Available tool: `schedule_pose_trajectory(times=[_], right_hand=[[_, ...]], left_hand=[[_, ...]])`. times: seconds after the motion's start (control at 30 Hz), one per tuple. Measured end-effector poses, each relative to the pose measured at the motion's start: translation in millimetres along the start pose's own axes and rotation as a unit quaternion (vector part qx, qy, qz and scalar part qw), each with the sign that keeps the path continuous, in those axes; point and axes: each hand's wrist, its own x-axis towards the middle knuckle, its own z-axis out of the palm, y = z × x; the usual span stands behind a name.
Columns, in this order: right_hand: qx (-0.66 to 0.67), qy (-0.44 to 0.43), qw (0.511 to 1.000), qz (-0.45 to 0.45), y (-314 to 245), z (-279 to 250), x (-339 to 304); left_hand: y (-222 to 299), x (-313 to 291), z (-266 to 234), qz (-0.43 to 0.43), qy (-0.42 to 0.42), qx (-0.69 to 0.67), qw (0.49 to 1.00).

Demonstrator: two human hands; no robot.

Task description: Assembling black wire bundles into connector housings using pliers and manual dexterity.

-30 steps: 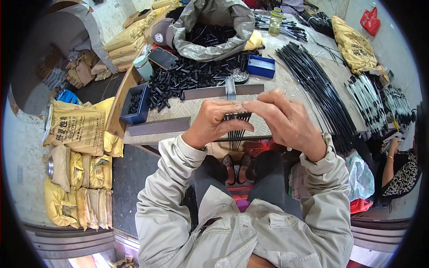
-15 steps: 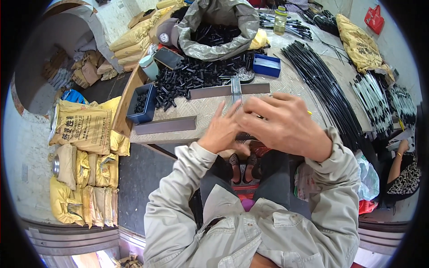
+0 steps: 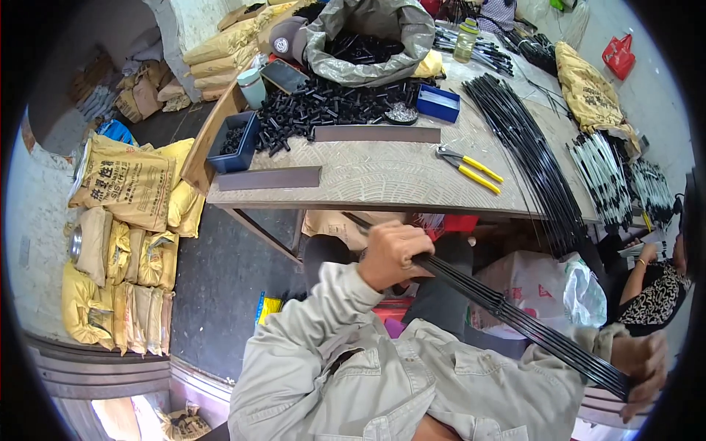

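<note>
L hand [image 3: 397,253] is closed in a fist round a bundle of black rods [image 3: 507,312], approx. over the lap, just nr side of the table [image 3: 390,173]. Rods slant from the fist down to the R & nr; a short dark end pokes out past the fist on the far L. Partway along there's a lump, too small to ID. R hand [image 3: 640,364] is at the nr R end of the bundle, fingers bent & blurred; can't tell if it grips the rods or is just beside them.

On table, nr edge: grey bar on the L, pliers [image 3: 478,170] w/ yellow handles on the R. A second, longer bar [image 3: 377,134] lies a bit farther back, in front of a pile of small black tubes [image 3: 331,110]. Dark blue bin [image 3: 237,162] w/ small black bits sits at the L edge; brighter blue box [image 3: 439,107] is R of the pile. Far side: big grey sack [image 3: 401,70], open, black pcs inside; phone [image 3: 285,76] & pale cup [image 3: 252,90] to its L, bottle [image 3: 465,40] w/ green lid to its R.

More long black rods [image 3: 526,147] run along table's R side, white-&-black ones [image 3: 599,173] R of those. Far R: yellow sack [image 3: 588,81]. R edge of view: co-worker [image 3: 654,290] in a patterned top, partly cut off. Floor on L: stacked yellow & tan sacks [image 3: 125,187].
</note>
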Motion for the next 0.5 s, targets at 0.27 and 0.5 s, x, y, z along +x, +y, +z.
schedule_pose_trajectory(times=[0.27, 0.5], right_hand=[[0.12, -0.106, 0.64, 0.752, 30.3, 99.1, -196.5], [0.281, -0.278, 0.601, 0.695, 53.9, 314.6, -485.0]], left_hand=[[-71.2, 67.5, -92.3, 0.161, -0.186, 0.33, 0.911], [-53.4, 47.5, 27.5, 0.338, -0.528, 0.263, 0.734]])
